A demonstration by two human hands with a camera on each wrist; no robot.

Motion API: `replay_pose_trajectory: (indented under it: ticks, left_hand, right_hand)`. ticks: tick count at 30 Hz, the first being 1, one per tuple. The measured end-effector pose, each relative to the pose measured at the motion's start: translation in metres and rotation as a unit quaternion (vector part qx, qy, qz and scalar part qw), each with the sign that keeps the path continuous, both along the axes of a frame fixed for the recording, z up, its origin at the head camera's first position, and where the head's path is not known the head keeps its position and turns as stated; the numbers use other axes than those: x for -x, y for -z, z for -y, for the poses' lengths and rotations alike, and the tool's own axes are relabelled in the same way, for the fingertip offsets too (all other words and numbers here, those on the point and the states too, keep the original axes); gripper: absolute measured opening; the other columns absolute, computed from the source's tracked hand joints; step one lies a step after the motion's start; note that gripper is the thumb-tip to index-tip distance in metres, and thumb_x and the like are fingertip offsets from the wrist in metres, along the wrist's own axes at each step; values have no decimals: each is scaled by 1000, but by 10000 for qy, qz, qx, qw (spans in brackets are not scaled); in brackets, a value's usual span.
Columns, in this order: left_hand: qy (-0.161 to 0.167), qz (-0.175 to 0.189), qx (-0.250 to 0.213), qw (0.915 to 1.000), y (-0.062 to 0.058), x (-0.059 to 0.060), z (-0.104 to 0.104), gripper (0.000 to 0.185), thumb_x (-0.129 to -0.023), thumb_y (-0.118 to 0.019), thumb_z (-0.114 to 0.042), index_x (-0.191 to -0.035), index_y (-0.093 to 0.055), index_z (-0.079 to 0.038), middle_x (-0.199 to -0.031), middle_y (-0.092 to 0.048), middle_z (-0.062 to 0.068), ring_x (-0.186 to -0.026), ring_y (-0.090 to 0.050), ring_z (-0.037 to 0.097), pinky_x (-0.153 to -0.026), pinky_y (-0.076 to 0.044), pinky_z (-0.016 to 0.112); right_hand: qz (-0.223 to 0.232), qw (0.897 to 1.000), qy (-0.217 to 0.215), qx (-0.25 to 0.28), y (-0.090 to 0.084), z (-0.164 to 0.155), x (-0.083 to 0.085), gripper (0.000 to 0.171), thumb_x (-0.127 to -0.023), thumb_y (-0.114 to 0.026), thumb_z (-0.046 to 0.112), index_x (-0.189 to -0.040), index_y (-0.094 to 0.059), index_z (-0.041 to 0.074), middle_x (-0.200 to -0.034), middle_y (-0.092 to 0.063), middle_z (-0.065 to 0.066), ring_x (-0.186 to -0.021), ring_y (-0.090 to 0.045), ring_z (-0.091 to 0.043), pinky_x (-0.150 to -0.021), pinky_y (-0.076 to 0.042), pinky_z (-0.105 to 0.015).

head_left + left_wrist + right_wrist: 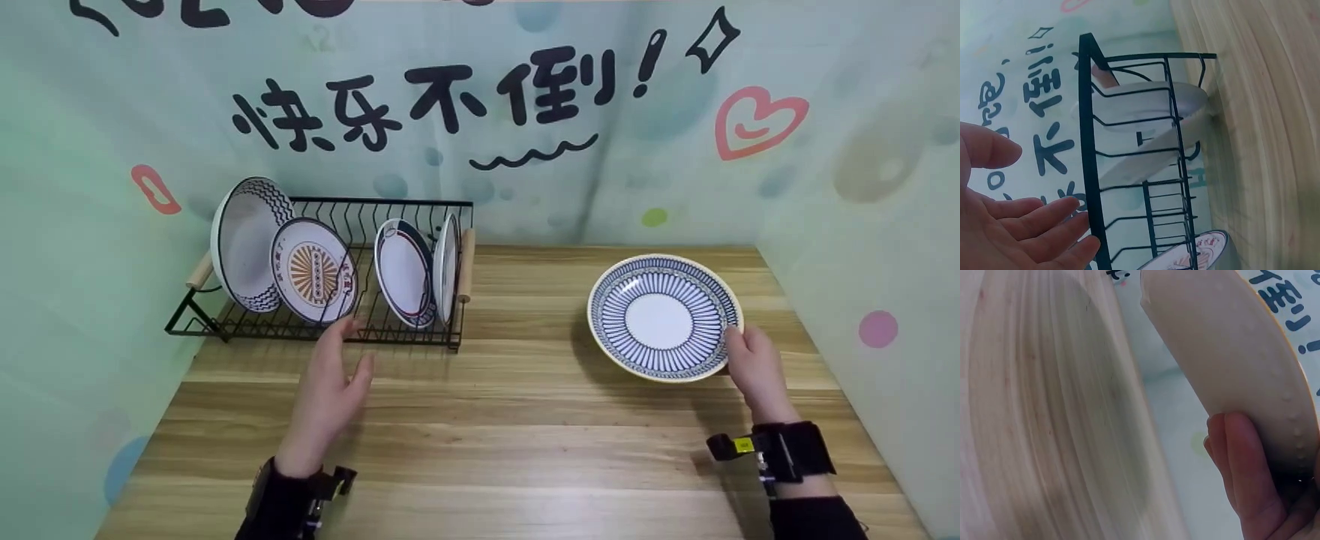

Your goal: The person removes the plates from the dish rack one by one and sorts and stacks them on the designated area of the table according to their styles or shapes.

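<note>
In the head view my right hand (757, 371) grips the right rim of a blue-and-white striped plate (658, 321), thumb on top and fingers beneath. The right wrist view shows the plate's pale underside (1230, 349) tilted above the table, with fingers (1244, 461) against it. At the front of a black wire dish rack (375, 339) is my left hand (330, 397), its fingers extended and thumb apart, holding nothing. The left wrist view has that hand (1027, 219) beside the rack's dark rail (1090, 152); whether the fingertips touch it I cannot tell.
The rack holds a large bowl (255, 240) and an orange-patterned plate (313, 271) at left, and a dark-rimmed plate (405, 274) and another plate (446, 270) at right. Wooden handles (466, 266) flank it. A printed backdrop (525, 202) borders the wooden table (510, 450).
</note>
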State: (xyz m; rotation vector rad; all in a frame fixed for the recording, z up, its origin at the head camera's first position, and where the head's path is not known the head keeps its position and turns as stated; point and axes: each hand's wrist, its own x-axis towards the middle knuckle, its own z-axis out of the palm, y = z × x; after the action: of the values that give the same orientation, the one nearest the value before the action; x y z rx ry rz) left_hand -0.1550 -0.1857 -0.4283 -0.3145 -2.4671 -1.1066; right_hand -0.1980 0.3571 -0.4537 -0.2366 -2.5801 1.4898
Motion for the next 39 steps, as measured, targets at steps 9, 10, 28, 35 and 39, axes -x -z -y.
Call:
replay_pose_trajectory:
  ticks: [9,10,28,35,39]
  left_hand:
    - [-250,238,-31,9994,-2,-2,17,55,-92,-61,2,-140,-37,15,-139,-46,32,-130,-42,44,-114,-29,54]
    - [-278,240,-15,9993,-3,-2,18,56,-92,-61,1,-140,-37,15,-139,-46,32,-130,-42,44,-114,-29,55]
    - [-605,-142,303,9976,-9,10,36,52,-92,-61,0,-136,-39,18,-134,-47,36,-125,-44,49,-111,-32,58]
    - [-705,-261,436,9962,-11,11,44,53,-92,-61,-1,-136,-39,19,-134,-46,38,-124,-43,51,-110,-31,61]
    - [-782,-236,450,9956,-13,11,48,53,-92,-61,-2,-136,-39,19,-133,-46,38,-123,-44,51,-109,-32,61]
  right_hand:
    - [389,9992,114,-9,6,-17,7,56,-106,-27,29,-131,-42,-18,-99,-61,-20,-72,-61,-7,-68,-56,-24]
    - [452,9989,135,-11,6,-19,8,56,-106,-27,29,-132,-41,-19,-100,-61,-21,-72,-61,-7,-69,-55,-23]
    - [1085,9923,532,-283,10,-41,18,59,-104,-23,28,-131,-38,-23,-121,-48,-33,-101,-51,-33,-81,-46,-35]
    - [1313,9897,537,-174,10,-46,22,64,-103,-20,26,-142,-22,-24,-142,-32,-43,-124,-36,-44,-109,-32,-55]
    - [1390,9890,505,-35,11,-48,23,64,-103,-19,25,-143,-17,-24,-145,-27,-43,-129,-33,-46,-113,-29,-54]
